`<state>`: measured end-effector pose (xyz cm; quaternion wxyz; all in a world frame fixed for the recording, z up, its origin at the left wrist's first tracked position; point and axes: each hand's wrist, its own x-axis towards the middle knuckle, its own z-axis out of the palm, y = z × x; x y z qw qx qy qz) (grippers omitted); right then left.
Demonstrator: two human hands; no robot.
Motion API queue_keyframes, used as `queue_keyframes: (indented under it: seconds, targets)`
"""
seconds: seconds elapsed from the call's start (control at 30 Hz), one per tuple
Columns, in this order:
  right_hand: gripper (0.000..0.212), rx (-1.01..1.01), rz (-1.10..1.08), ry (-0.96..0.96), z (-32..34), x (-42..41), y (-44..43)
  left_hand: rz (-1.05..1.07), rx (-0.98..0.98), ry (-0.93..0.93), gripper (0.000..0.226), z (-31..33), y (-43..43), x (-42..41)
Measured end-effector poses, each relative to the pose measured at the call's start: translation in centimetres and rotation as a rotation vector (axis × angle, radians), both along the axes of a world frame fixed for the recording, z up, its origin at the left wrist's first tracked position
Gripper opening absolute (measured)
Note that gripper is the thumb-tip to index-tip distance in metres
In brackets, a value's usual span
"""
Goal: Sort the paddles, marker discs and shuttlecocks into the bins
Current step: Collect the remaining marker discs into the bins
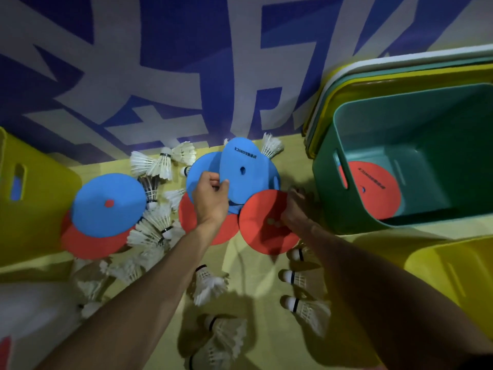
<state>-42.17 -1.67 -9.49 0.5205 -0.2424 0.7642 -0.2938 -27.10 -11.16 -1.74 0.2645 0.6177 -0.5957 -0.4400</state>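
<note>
Fingers (222,184) of the left hand (210,198) pinch the near rim of a blue marker disc (244,169), thumb on top, tilting it up off the pile. Beneath them lie a second blue disc (201,166) and a red disc (186,213). Just right of them, the right hand (296,206) sits on the rim of a red marker disc (264,225); shadow hides whether its fingers grip or only touch.

The discs look thin, light and bendy, so an edge pinch should serve, though stacked ones may cling together. Shuttlecocks (160,164) lie scattered round both hands on the floor; their feathers look fragile, so the cork is the safer hold.

Farther right stands a green bin (324,196) holding one red disc (373,190). A yellow bin (40,209) sits far left.
</note>
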Motion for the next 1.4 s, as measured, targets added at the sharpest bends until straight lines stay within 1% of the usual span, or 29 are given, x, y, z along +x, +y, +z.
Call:
queue_keyframes:
  seconds: [0.03, 0.07, 0.13, 0.17, 0.2, 0.23, 0.27, 0.3, 0.33, 0.37, 0.4, 0.5, 0.63, 0.77, 0.9, 1.03, 1.13, 1.23, 1.3, 1.4]
  targets:
    - [0.048, 0.045, 0.099, 0.112, 0.4, 0.0, 0.0, 0.014, -0.003, 0.015, 0.011, 0.3, 0.2, 0.8]
    - [0.044, 0.039, 0.143, 0.201, 0.8, 0.1, 0.1, 0.03, -0.006, 0.029, 0.01, 0.6, 0.5, 1.7]
    - [0.037, 0.006, 0.199, 0.274, 1.5, 0.6, 0.3, 0.073, 0.004, 0.08, 0.011, 1.2, 1.1, 3.3]
    - [0.039, -0.003, 0.244, 0.357, 2.2, 0.9, 0.3, 0.096, 0.019, 0.112, 0.013, 1.5, 1.5, 4.1]
    - [0.044, 0.005, 0.258, 0.382, 3.1, 1.3, 0.3, 0.116, 0.036, 0.143, 0.017, 1.9, 1.8, 4.8]
    - [0.05, 0.064, 0.299, 0.473, 3.5, 1.2, 0.5, 0.134, 0.053, 0.18, 0.02, 2.4, 2.2, 5.4]
    - [0.052, 0.141, 0.395, 0.621, 4.7, 1.6, 0.6, 0.147, 0.071, 0.216, 0.019, 3.0, 2.5, 6.0]
    - [0.048, 0.149, 0.398, 0.742, 5.9, 1.8, 0.7, 0.164, 0.083, 0.254, 0.014, 3.6, 2.9, 6.5]
    - [0.041, 0.138, 0.398, 0.786, 6.5, 1.8, 0.6, 0.185, 0.088, 0.283, 0.009, 4.2, 3.3, 7.0]
    - [0.037, 0.14, 0.393, 0.768, 7.4, 1.9, 0.4, 0.212, 0.091, 0.311, 0.009, 4.6, 3.6, 7.4]
    - [0.036, 0.148, 0.435, 0.799, 8.2, 1.8, 0.2, 0.234, 0.094, 0.334, 0.013, 5.2, 3.9, 7.7]
    - [0.032, 0.074, 0.449, 0.754, 10.4, 1.4, -0.6, 0.282, 0.118, 0.413, 0.027, 6.3, 5.1, 8.5]
    - [0.035, -0.113, 0.442, 0.636, 13.9, 1.4, -1.2, 0.346, 0.125, 0.513, 0.033, 8.5, 7.0, 8.6]
    - [0.03, -0.314, 0.392, 0.565, 18.1, 0.4, -1.4, 0.419, 0.097, 0.586, 0.034, 10.9, 8.0, 8.4]
    - [0.026, -0.428, 0.179, 0.338, 21.5, -2.1, -0.4, 0.419, 0.04, 0.624, 0.028, 13.3, 8.6, 7.5]
    - [0.018, -0.516, -0.03, 0.1, 24.5, -5.7, 2.1, 0.387, 0.047, 0.662, 0.024, 15.4, 9.5, 5.0]
    - [0.014, -0.552, -0.19, -0.03, 25.7, -9.1, 4.4, 0.351, 0.061, 0.682, 0.027, 16.2, 10.3, 2.5]
    - [0.016, -0.57, -0.31, -0.065, 26.0, -12.7, 6.8, 0.299, 0.078, 0.704, 0.031, 16.7, 11.2, -0.1]
    - [0.019, -0.56, -0.365, -0.043, 25.8, -14.7, 8.2, 0.263, 0.091, 0.711, 0.032, 17.0, 11.8, -1.7]
    - [0.018, -0.514, -0.364, 0.093, 25.0, -17.0, 9.8, 0.225, 0.12, 0.713, 0.031, 17.1, 12.5, -3.6]
